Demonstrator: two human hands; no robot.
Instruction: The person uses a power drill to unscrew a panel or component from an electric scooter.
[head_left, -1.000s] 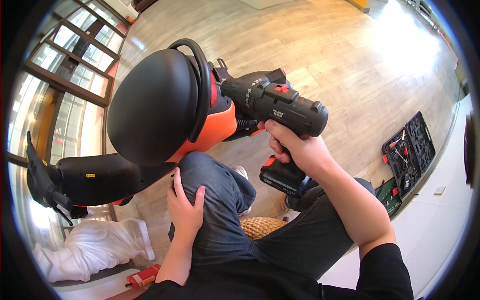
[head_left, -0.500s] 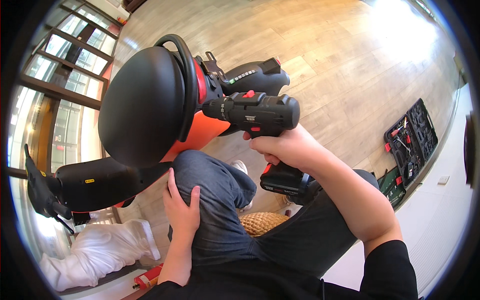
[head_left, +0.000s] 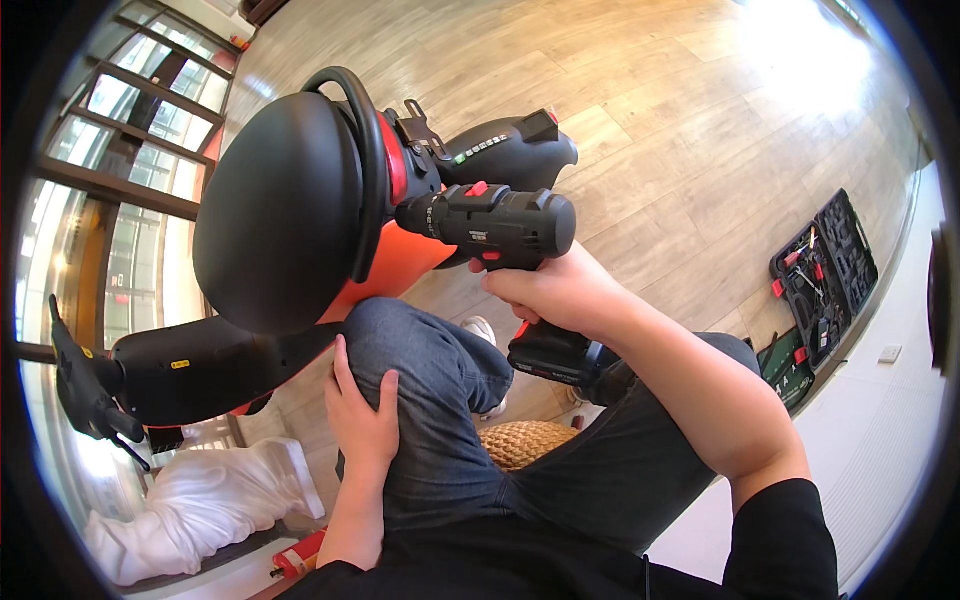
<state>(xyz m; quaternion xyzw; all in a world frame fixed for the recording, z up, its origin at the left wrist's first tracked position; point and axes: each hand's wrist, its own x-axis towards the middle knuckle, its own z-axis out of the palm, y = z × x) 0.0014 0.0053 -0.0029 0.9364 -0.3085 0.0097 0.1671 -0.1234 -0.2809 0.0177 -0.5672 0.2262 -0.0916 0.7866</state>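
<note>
Resting on my left knee (head_left: 400, 365), my left hand (head_left: 365, 425) lies with fingers spread, holding nothing, while my right hand (head_left: 560, 295) wraps the grip of the black cordless drill (head_left: 505, 222), which bears pale lettering on its housing. Above my right fingers, the barrel's long axis runs nearly level leftward, its chuck (head_left: 415, 217) against or just beside the tail of the orange-and-black scooter (head_left: 405, 255); which, I cannot tell. Beyond, small pale marks line the black rear cover (head_left: 515, 150), and a yellow label (head_left: 181, 364), too small to read, sits farther left.
</note>
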